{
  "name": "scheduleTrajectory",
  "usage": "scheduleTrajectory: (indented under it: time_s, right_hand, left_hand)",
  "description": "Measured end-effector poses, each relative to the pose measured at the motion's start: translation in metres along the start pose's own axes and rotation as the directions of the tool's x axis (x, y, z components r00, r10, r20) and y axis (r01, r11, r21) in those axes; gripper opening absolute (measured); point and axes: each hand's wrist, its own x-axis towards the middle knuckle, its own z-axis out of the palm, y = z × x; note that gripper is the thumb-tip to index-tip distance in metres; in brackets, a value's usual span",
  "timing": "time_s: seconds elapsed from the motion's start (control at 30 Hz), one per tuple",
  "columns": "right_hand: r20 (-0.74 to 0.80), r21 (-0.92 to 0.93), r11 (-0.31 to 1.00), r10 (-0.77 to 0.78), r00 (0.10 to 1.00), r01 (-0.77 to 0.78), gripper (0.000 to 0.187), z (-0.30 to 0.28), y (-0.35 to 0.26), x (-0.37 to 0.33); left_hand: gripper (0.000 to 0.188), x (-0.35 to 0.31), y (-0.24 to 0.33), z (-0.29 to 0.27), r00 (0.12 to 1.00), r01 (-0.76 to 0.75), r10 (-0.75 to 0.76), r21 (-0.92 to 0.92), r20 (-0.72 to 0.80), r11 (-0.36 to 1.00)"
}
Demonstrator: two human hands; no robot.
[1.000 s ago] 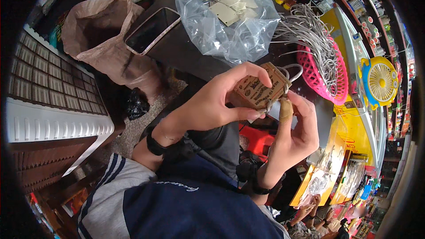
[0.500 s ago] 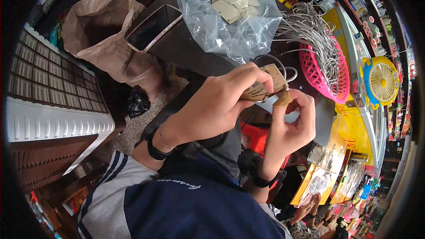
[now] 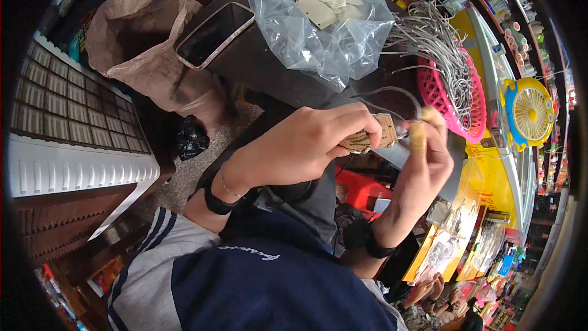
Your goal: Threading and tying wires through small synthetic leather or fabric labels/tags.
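Note:
My left hand is closed on a small stack of tan cardboard tags with dark print, held between thumb and fingers. Just to the right, my right hand pinches a thin grey cord near the tags' edge. That cord loops up behind the tags; whether it runs through a tag hole is too small to tell. Yellowish coverings show on the right thumb and a fingertip, somewhat blurred. Beyond the hands, a clear plastic bag holds more tags. Many grey cords lie bundled in a pink basket.
A phone rests at the dark table's left edge. Further left stand a brown sack and a white slatted unit. A yellow-blue fan is at right. Other people's hands work at lower right.
My right hand has moved right and slightly up, away from the tags, drawing the cord along. The left hand and tags have shifted slightly right.

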Motion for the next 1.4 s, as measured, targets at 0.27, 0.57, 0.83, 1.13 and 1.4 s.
scheduleTrajectory:
  time_s: [0.27,0.57,0.83,1.13,1.4]
  right_hand:
    - [-0.171,0.031,0.999,-0.029,0.985,0.035,0.008,0.003,0.002,0.000]
    - [0.164,-0.038,0.994,0.110,0.980,-0.106,0.019,-0.004,0.003,-0.007]
    - [0.193,0.091,0.974,0.187,0.963,-0.208,0.013,0.006,0.004,-0.009]
    - [0.224,0.123,0.973,0.167,0.960,-0.198,0.018,0.016,0.018,-0.014]
    - [0.091,0.136,0.986,0.081,0.993,-0.093,0.022,-0.006,0.009,0.010]
  left_hand:
    - [0.035,0.001,-0.010,-0.005,0.999,-0.038,0.039,-0.081,0.001,0.996]
    - [0.050,-0.002,-0.019,-0.006,0.984,0.170,-0.138,-0.358,0.114,0.918]
    - [0.064,-0.001,-0.014,0.005,0.993,0.116,-0.103,-0.381,0.056,0.917]
    - [0.031,0.001,-0.009,0.001,0.950,0.306,-0.312,-0.234,0.014,0.923]
    - [0.039,0.002,-0.007,0.005,0.985,0.069,-0.054,-0.085,0.166,0.994]
